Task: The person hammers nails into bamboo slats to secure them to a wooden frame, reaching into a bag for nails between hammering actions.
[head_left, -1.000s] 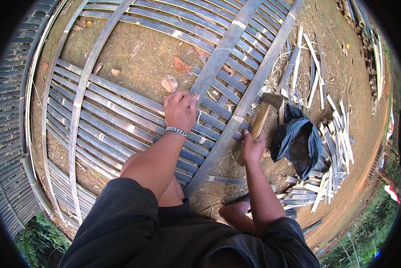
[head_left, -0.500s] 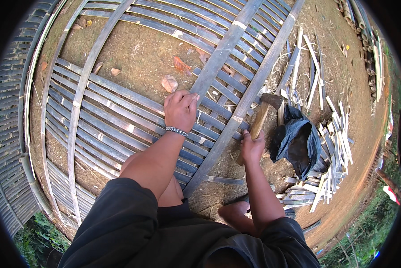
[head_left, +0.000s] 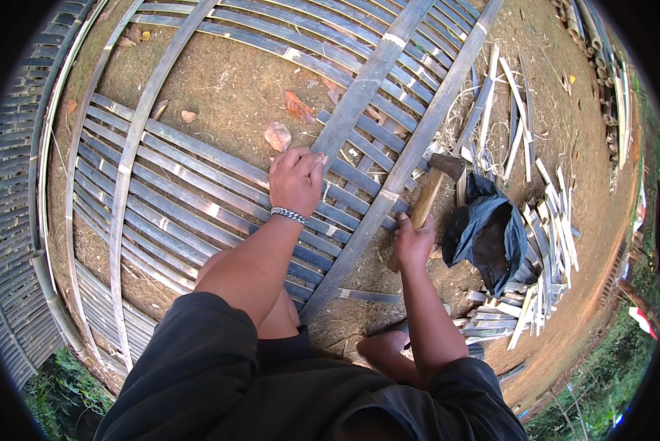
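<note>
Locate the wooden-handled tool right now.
In the head view, the wooden-handled tool is right of centre, gripped in the right hand, its dark metal head pictured just above and left of the black plastic bag.

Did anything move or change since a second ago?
Nothing visibly changed: nothing was picked up or let go. The left hand still rests at the wide slat, the right hand still grips the tool, and the bag stayed put.
</note>
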Demonstrator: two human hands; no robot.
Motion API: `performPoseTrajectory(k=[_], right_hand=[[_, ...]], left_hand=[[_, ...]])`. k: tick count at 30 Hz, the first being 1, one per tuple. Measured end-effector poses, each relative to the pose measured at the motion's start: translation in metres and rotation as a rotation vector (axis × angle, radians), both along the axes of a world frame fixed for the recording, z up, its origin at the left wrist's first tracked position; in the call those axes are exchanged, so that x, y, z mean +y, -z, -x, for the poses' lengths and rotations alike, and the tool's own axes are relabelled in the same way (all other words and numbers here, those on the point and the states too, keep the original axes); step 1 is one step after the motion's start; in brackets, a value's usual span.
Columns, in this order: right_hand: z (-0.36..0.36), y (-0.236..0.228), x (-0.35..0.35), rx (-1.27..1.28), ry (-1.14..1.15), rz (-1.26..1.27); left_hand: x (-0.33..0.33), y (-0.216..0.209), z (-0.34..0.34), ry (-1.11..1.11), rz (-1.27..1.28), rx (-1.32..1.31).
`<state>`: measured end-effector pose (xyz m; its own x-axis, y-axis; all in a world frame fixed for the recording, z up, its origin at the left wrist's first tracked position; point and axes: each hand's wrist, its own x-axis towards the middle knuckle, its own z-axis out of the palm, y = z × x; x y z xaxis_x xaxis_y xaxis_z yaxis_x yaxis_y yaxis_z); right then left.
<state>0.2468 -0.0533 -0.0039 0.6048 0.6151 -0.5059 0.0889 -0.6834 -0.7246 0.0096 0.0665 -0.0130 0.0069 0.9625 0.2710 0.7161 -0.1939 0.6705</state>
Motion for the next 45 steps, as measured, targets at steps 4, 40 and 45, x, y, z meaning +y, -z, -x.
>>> performPoseTrajectory(k=[4, 40, 45], right_hand=[[-0.001, 0.0, 0.0, -0.024, -0.016, 0.018], [-0.004, -0.02, -0.011, -0.261, -0.214, -0.021], [0.004, -0.02, -0.008, -0.245, -0.267, -0.078]], left_hand=[[0.0, 0.001, 0.0, 0.0, 0.006, -0.009], [0.0, -0.002, 0.0, -0.012, -0.058, 0.036], [0.001, -0.003, -0.001, -0.011, -0.049, 0.043]])
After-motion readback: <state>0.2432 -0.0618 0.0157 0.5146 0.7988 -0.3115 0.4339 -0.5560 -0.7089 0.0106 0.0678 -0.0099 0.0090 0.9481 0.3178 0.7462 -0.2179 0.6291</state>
